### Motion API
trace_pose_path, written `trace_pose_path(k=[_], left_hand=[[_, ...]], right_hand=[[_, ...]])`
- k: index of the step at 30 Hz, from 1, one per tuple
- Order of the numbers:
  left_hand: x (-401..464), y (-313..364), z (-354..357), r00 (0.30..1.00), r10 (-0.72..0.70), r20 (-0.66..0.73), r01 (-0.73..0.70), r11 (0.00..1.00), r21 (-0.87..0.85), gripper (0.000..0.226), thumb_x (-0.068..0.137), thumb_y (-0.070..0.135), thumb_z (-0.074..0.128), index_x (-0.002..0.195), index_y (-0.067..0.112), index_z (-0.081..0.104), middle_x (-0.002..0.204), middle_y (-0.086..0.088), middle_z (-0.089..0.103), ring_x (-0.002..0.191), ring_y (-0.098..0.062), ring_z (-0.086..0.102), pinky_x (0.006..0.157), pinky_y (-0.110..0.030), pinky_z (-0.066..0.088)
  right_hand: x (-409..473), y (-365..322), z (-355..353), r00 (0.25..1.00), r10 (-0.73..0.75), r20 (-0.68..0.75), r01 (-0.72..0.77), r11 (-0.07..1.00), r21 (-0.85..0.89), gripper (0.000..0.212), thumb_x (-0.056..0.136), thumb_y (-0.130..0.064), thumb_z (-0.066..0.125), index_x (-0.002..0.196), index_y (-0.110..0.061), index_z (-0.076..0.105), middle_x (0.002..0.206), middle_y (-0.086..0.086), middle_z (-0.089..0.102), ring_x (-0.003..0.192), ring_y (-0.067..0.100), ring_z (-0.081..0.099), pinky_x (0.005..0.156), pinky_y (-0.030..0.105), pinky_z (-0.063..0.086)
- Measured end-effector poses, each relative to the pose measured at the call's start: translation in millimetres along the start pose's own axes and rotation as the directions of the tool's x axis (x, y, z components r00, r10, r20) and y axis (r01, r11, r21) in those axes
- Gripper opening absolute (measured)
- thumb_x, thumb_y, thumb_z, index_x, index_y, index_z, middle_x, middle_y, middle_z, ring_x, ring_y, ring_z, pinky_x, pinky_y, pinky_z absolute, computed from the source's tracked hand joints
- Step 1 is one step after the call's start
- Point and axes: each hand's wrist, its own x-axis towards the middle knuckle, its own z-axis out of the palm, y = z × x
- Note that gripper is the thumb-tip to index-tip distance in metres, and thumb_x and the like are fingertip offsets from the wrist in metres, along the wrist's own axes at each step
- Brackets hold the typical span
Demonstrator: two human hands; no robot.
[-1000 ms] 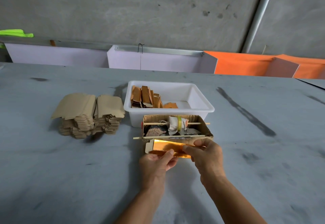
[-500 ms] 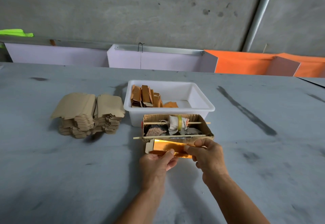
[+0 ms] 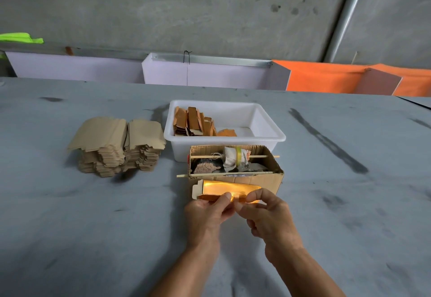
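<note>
A small gold-lined cardboard box blank [image 3: 224,188] is held just above the grey table, in front of a brown cardboard box [image 3: 268,183]. My left hand [image 3: 206,215] pinches its near edge from the left, thumb on the gold side. My right hand [image 3: 271,219] pinches the same near edge from the right with thumb and forefinger. The blank's gold inside faces up and its white tab sticks out at the left end.
The brown box holds two wooden sticks [image 3: 224,174], a rag wad and scraps. Behind it stands a white plastic tub [image 3: 268,133] with folded orange-brown pieces [image 3: 193,121]. A stack of flat brown blanks [image 3: 116,145] lies to the left. White and orange partitions line the table's far edge.
My right hand has slid down from the blank's right end to its near edge, closer to my left hand. The blank has stayed in place.
</note>
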Motion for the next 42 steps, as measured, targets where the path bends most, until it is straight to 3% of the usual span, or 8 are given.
trace_pose_path(k=[5,11,19,32,39,42], left_hand=[[-1.5,0.2,-1.5,0.999,0.030,0.020,-0.031,0.999,0.018,0.010,0.081,-0.003,0.067,0.071,-0.005,0.065,0.059,-0.012,0.067,0.056,-0.024,0.066,0.054,-0.025,0.055],[-2.3,-1.2,-3.0,0.999,0.037,0.033,-0.037,0.999,0.003,0.006,0.081,-0.003,0.067,0.075,-0.002,0.068,0.068,-0.015,0.070,0.066,-0.031,0.067,0.064,-0.033,0.059],[-1.2,-2.6,-4.8,1.000,0.013,0.006,-0.013,1.000,0.009,0.005,0.080,-0.002,0.068,0.075,-0.001,0.069,0.066,-0.011,0.071,0.062,-0.023,0.070,0.056,-0.026,0.057],[-1.5,-3.1,-5.1,1.000,0.002,0.016,-0.003,0.999,0.042,0.007,0.080,-0.002,0.068,0.073,-0.001,0.068,0.063,-0.012,0.069,0.060,-0.023,0.069,0.057,-0.027,0.056],[-3.1,0.0,-5.4,0.999,-0.039,0.036,0.039,0.999,0.008,0.009,0.084,0.000,0.065,0.082,-0.008,0.066,0.068,-0.017,0.066,0.060,-0.022,0.066,0.061,-0.030,0.058],[-5.5,3.4,-3.8,0.997,-0.073,0.035,0.074,0.997,-0.025,0.005,0.084,0.000,0.064,0.082,-0.004,0.067,0.070,-0.017,0.067,0.061,-0.022,0.067,0.058,-0.028,0.058]], right_hand=[[-5.6,1.1,5.1,0.999,0.002,0.041,0.000,0.999,-0.035,0.013,0.080,0.004,0.069,0.076,-0.008,0.066,0.045,-0.006,0.055,0.035,0.001,0.037,0.035,0.015,0.031],[-6.3,-1.1,6.2,0.999,-0.037,0.032,0.039,0.997,-0.064,0.013,0.080,0.006,0.068,0.080,-0.008,0.069,0.043,-0.007,0.053,0.035,0.001,0.039,0.036,0.014,0.032],[-3.8,-3.0,7.0,0.999,-0.044,0.007,0.045,0.995,-0.084,0.016,0.079,0.007,0.068,0.081,-0.008,0.071,0.046,-0.006,0.055,0.045,0.006,0.041,0.038,0.013,0.033],[-2.1,-3.8,7.5,1.000,-0.011,0.008,0.013,0.990,-0.143,0.019,0.076,0.005,0.071,0.083,-0.012,0.072,0.049,-0.009,0.057,0.041,0.001,0.046,0.039,0.012,0.035],[1.6,-0.2,9.3,1.000,-0.001,-0.020,-0.001,0.990,-0.139,0.021,0.073,0.005,0.073,0.086,-0.011,0.072,0.062,0.004,0.059,0.035,-0.001,0.044,0.037,0.011,0.034],[1.3,2.3,9.3,0.999,-0.035,-0.029,0.029,0.981,-0.190,0.022,0.072,0.002,0.075,0.082,-0.017,0.073,0.064,0.003,0.062,0.038,-0.001,0.047,0.040,0.010,0.035]])
